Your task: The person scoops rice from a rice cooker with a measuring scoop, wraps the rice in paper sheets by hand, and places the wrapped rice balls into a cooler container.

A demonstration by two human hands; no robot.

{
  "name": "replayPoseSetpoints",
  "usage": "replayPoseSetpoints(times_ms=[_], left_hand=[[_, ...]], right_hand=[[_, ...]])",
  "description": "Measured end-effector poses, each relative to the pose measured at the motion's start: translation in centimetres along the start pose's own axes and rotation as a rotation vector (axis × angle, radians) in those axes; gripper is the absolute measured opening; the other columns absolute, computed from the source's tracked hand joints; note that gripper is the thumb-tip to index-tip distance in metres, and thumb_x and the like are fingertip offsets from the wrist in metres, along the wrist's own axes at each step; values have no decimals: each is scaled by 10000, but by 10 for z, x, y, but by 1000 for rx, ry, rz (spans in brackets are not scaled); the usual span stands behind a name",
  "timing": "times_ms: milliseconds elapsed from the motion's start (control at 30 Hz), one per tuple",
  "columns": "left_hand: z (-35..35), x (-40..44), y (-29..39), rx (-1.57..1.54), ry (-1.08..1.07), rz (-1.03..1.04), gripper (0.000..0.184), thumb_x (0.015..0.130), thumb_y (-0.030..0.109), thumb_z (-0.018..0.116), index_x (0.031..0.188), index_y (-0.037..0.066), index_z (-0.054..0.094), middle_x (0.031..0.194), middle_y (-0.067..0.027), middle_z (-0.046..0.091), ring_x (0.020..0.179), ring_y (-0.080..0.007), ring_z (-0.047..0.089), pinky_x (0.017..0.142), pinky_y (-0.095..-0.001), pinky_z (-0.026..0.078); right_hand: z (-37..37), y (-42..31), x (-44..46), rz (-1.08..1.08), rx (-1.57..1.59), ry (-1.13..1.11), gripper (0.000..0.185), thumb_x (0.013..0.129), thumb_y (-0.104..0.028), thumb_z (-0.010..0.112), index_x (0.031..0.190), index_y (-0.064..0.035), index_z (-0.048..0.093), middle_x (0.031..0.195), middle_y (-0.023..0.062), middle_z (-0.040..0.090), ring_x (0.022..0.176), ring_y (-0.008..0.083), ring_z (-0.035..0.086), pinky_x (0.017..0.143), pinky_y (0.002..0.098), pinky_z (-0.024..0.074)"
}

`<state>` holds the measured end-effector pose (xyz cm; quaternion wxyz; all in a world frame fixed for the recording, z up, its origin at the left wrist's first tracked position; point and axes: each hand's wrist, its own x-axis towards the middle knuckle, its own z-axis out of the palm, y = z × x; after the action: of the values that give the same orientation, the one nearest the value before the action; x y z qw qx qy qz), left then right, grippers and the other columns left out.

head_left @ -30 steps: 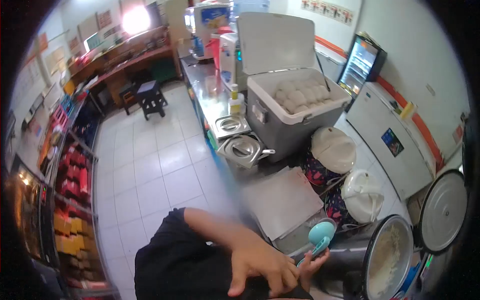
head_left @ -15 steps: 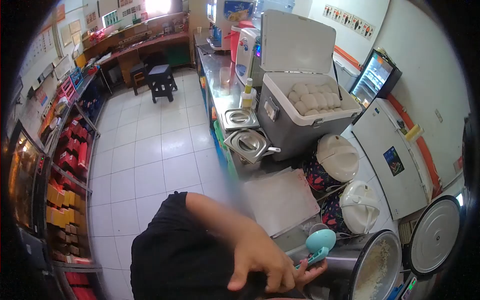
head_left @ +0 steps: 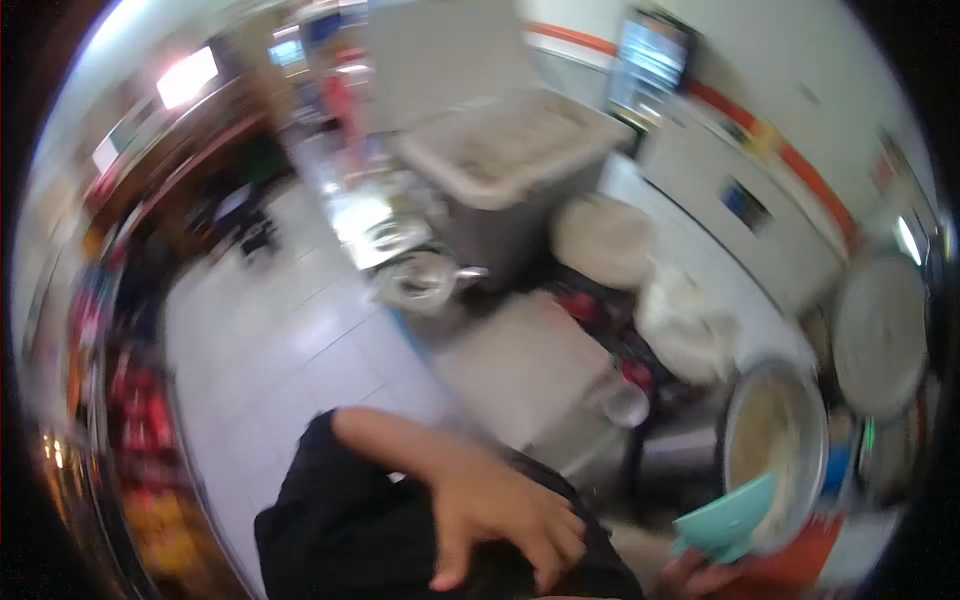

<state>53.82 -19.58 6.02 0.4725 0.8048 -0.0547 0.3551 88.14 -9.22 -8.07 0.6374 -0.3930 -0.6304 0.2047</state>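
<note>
My left hand (head_left: 510,520) hangs in front of my black shirt (head_left: 400,540), fingers apart and nothing in it. At the bottom right, my right hand (head_left: 695,572) is closed on a teal ladle (head_left: 727,518), its bowl near the rim of a large metal pot (head_left: 817,440). Pale food (head_left: 765,420) shows inside the pot. A clear cup (head_left: 626,402) stands left of the pot, beside a stack of pale sheets (head_left: 525,365). The whole view is smeared by motion.
Behind the sheets is an open cooler (head_left: 510,190) with pale bundles inside. Two white-lidded containers (head_left: 605,240) stand beside it. A round lid (head_left: 880,335) is upright behind the pot. Metal pans (head_left: 415,280) sit on the counter; shelves with red and yellow boxes (head_left: 140,410) line the left.
My right hand has moved right and down with the ladle, closer to the pot. My left hand keeps its spread pose. The camera view has shifted and blurred.
</note>
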Motion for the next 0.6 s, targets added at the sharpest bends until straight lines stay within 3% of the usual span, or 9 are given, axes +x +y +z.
replayPoseSetpoints(times_ms=[133,233,267,300,367,433,500,567,600], left_hand=[[-20,0,-13,-123,-169,-21,800,692,851,651,828,62,671,966,-160,565,909,-369,546,747,-455,373],[-29,-3,-42,-496,-196,-1,826,700,834,664,945,47,714,1043,-172,606,997,-367,581,812,-448,412],[-29,-8,-53,-595,-150,-29,818,698,821,682,980,54,721,1090,-179,622,1037,-369,590,828,-451,419],[-24,-12,-66,-606,1,-79,716,719,752,718,934,70,673,1012,-160,622,960,-348,584,794,-446,424],[-17,-30,-94,-576,333,-198,561,761,614,791,841,102,575,856,-120,621,807,-306,571,725,-436,436],[-18,-39,-124,-332,608,-447,419,758,217,869,786,157,455,821,-83,582,800,-236,544,720,-382,443],[-27,-23,-172,-124,824,-438,382,838,73,758,740,141,396,789,-29,526,784,-197,521,696,-342,421],[-40,-11,-213,41,978,-468,369,880,47,680,724,135,357,764,-21,482,756,-156,453,698,-315,384],[-47,-6,-232,89,1017,-430,255,900,21,668,776,97,459,833,-37,553,800,-159,509,743,-303,416]], right_hand=[[-81,-51,67,-212,-272,204,563,973,-47,600,1451,17,310,1345,210,515,1183,257,539,993,380,454],[-120,-67,128,-287,-640,142,513,996,-22,555,1453,15,326,1319,210,553,1250,247,535,1024,381,446],[-132,-71,140,-118,-879,89,543,960,22,556,1453,12,330,1298,223,558,1247,256,538,1025,387,439],[-133,-65,155,-163,-968,82,574,845,39,590,1384,37,392,1243,264,572,1195,381,586,1016,444,458],[-128,-58,169,19,-1022,-99,497,847,35,587,1319,41,433,1188,308,593,1163,438,591,970,479,475],[-134,-26,181,31,-1030,-306,429,898,-33,572,1316,-25,471,1101,298,644,1071,451,629,910,513,498],[-126,4,193,197,-1219,-456,399,904,-63,566,1290,0,490,1040,299,660,993,443,657,833,529,520],[-115,37,204,261,-1344,-561,408,907,-80,555,1296,28,491,985,290,675,924,431,679,771,533,537],[-111,55,207,244,-1378,-589,429,909,-82,547,1314,43,482,961,281,682,894,424,687,746,529,544]])
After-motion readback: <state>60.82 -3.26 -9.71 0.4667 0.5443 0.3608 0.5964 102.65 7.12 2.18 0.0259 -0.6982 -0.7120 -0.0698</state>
